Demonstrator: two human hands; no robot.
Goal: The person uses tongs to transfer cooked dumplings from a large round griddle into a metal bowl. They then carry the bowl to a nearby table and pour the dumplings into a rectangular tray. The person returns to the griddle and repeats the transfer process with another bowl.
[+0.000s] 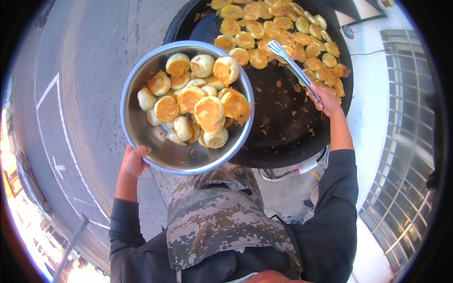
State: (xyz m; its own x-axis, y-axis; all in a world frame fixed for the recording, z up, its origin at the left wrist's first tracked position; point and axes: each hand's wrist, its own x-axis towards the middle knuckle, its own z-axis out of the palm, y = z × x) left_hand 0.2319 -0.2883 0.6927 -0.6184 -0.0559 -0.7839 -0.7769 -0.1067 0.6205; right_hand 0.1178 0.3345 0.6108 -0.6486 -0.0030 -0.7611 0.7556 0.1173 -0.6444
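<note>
My left hand (133,160) grips the near left rim of a wide stainless steel bowl (159,148). Browned round stuffed buns (208,110) are heaped inside it, some with crisp flakes of crust on their edges. Metal tongs (293,67) are held in my right hand (325,99), pointing up and left over a large round black griddle pan (279,131). Their tips reach above flat golden buns (256,30) packed across the far and right parts of the pan. The bowl covers part of the pan's left side.
Loose crust bits (293,113) lie on the pan's near half. Below its rim hang a hose and metal tube (279,175). A white wall with a barred window (403,141) stands at right. Paved road (95,88) stretches left, with a parked car (32,184).
</note>
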